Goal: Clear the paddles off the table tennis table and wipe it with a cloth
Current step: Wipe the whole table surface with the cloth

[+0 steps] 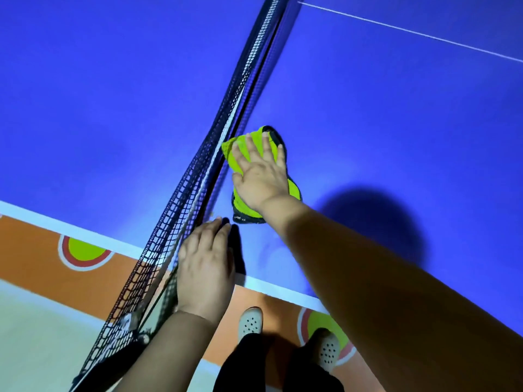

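A yellow-green cloth (pixel 236 154) with a dark edge lies flat on the blue table tennis table (pixel 382 123), just right of the net. My right hand (pixel 261 172) presses down on the cloth with its fingers spread. My left hand (pixel 205 264) rests palm down at the table's near edge, against the foot of the net, holding nothing. No paddle is in view.
The black net (pixel 226 131) runs from the near left to the far middle and splits the table. A white line (pixel 410 31) crosses the far right half. Below the near edge are an orange floor (pixel 56 273) with round marks and my two white shoes (pixel 250 321).
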Demonstrator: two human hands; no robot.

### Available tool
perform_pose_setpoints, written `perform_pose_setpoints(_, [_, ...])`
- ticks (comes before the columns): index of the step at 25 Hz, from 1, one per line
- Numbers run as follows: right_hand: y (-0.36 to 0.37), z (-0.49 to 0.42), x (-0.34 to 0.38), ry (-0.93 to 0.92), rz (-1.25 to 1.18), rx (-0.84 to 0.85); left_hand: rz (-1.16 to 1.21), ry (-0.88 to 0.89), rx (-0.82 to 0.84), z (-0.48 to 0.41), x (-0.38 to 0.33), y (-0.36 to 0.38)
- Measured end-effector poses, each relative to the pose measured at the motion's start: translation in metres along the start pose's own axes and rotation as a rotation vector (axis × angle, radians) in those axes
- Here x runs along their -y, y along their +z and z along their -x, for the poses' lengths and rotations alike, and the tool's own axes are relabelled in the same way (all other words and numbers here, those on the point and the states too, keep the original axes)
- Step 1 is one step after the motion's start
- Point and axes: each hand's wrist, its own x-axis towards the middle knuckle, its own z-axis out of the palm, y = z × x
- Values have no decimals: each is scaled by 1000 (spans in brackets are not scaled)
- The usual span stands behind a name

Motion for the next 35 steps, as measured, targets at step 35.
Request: perform_pose_setpoints(35, [23,273,-242,920,-190,-202,33,280,152,34,-142,27])
